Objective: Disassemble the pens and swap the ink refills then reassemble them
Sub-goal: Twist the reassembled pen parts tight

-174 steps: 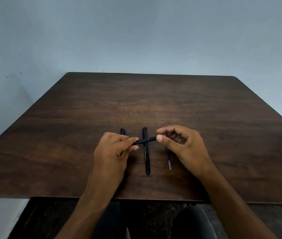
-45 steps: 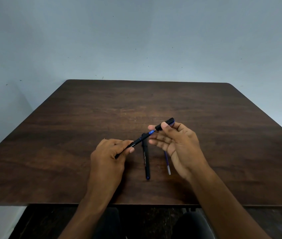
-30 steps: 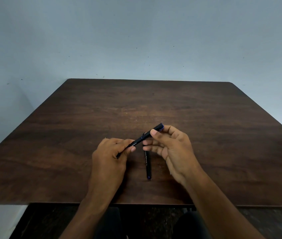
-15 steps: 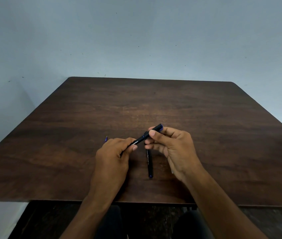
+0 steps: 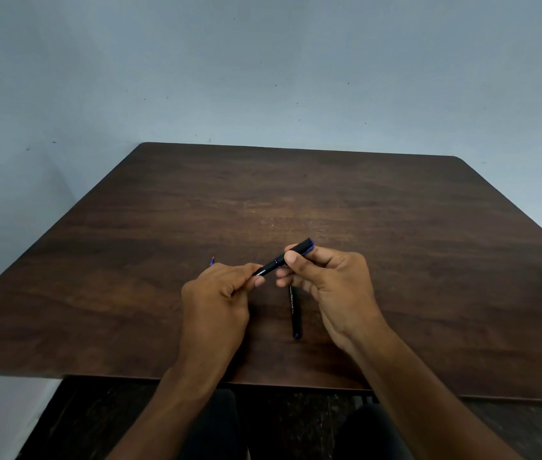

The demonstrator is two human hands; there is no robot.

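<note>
Both hands hold one black pen [image 5: 276, 262] slanted above the table. My left hand [image 5: 218, 300] pinches its lower barrel end; my right hand [image 5: 327, 280] grips its upper end, where the black ribbed piece with a blue edge [image 5: 306, 244] sticks out past the thumb. A second black pen [image 5: 295, 313] with white lettering lies on the table between my hands, its blue end toward me. A thin blue tip [image 5: 212, 261] shows just beyond my left hand's knuckles. A loose refill seen earlier is hidden under my right hand.
The dark wooden table [image 5: 296, 207] reaches to a pale blue-grey wall. Its near edge [image 5: 97, 375] runs just above my forearms, with dark floor and my knees below it.
The two pen parts, apart 1.5 s ago with blue refill showing between them, have been pushed together. My right hand came down and left, covering the loose refill.
</note>
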